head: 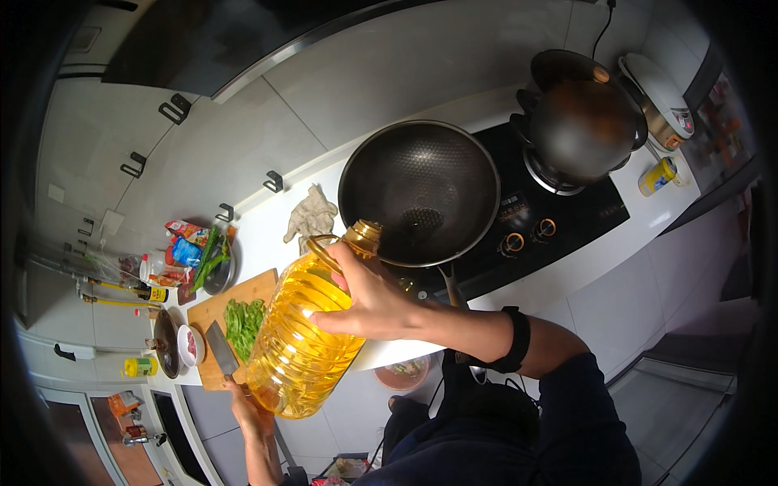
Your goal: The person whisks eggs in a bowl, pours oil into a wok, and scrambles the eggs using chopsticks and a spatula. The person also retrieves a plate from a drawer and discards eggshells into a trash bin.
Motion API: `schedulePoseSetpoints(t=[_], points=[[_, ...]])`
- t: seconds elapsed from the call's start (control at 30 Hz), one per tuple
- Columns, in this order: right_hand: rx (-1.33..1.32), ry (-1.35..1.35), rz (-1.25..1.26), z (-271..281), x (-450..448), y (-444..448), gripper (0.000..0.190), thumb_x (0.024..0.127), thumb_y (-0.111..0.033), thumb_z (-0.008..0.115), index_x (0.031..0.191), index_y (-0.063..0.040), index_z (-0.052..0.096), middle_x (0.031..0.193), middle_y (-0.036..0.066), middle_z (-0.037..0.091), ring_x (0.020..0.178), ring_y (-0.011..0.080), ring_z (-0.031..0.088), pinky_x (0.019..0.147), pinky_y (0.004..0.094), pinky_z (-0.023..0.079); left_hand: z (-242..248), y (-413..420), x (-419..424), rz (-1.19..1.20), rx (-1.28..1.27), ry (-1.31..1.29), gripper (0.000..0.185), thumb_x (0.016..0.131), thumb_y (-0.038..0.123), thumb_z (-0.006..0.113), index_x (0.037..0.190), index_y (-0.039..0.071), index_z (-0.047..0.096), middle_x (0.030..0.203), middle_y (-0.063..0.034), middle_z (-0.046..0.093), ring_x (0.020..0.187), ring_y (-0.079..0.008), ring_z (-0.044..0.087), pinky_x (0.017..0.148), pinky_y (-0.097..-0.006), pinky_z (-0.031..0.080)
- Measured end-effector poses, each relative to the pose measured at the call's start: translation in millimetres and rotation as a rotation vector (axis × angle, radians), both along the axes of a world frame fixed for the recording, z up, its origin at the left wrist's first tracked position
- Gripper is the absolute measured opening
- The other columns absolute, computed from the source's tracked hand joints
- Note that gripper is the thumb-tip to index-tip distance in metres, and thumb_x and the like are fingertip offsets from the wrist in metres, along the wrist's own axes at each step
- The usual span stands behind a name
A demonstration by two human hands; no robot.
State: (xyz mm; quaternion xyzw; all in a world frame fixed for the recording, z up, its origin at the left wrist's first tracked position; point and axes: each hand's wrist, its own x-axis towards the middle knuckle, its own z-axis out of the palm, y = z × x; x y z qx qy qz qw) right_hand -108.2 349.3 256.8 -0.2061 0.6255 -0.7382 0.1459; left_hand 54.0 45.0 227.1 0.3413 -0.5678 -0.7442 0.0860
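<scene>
My right hand (371, 297) grips a large clear plastic bottle of yellow cooking oil (310, 328) near its neck handle. My left hand (249, 407) is under the bottle's base, partly hidden by it. The bottle is tilted, its uncapped mouth at the near rim of a black wok (419, 182). A little dark liquid shows at the wok's bottom. Behind the bottle lies a wooden cutting board (209, 370) with sliced green peppers (243, 322) and a cleaver (222, 349), whose handle end is beside my left hand.
A lidded pot (577, 133), a rice cooker (659, 97) and a yellow can (657, 176) stand right. The wok is on a black gas hob (571, 225). A grey cloth (311, 215), a white bowl of meat (191, 345), a round lid (166, 343) and packaged food (185, 252) are left.
</scene>
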Motion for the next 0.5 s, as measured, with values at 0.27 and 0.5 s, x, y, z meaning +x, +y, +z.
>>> schedulePoseSetpoints(t=[0.27,0.5], points=[[0.115,0.174,-0.028,15.6,-2.9,1.5,0.062,0.073,-0.017,0.073,0.118,0.007,0.037,0.113,0.020,0.049,0.107,0.0241,0.053,0.097,0.0360,0.044,-20.5,33.6,-3.1,0.128,0.092,0.009,0.063,0.098,0.051,0.021,0.137,0.003,0.032,0.135,-0.0146,0.043,0.124,-0.0310,0.043,0.103,-0.0459,0.036],[0.146,0.224,-0.059,21.4,-0.4,1.3,0.061,0.072,-0.017,0.073,0.115,0.008,0.038,0.109,0.020,0.051,0.104,0.0237,0.055,0.093,0.0344,0.046,-28.8,31.7,-1.4,0.061,0.194,0.053,0.062,0.099,0.049,0.017,0.138,0.003,0.029,0.137,-0.0165,0.040,0.126,-0.0313,0.041,0.104,-0.0447,0.035]])
